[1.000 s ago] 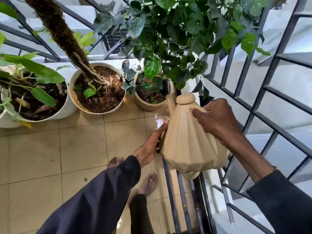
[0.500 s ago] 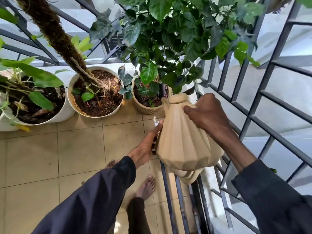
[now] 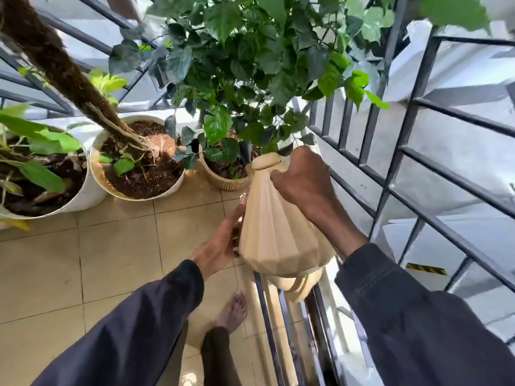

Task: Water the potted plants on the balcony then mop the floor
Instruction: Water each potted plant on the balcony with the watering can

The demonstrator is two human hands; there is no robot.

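Observation:
A beige faceted watering can (image 3: 274, 232) is tilted, top end toward the small beige ribbed pot (image 3: 223, 183) with a leafy green plant (image 3: 250, 65). My right hand (image 3: 302, 181) grips the can near its top from the right side. My left hand (image 3: 220, 243) presses flat against the can's left side, fingers straight. The can's spout tip is hidden behind the cap and hand. Two larger white pots stand further left: the middle pot (image 3: 167, 188) with a brown trunk (image 3: 55, 65), and the far-left pot (image 3: 83, 196) with broad leaves.
Dark metal railing (image 3: 390, 168) runs along the right side and behind the pots. Beige floor tiles (image 3: 111, 260) lie at lower left. My bare foot (image 3: 232, 309) stands on the tiles beside a low rail (image 3: 267, 316).
The can has moved forward toward the small ribbed pot, both hands travelling with it. The view has shifted closer to the plants.

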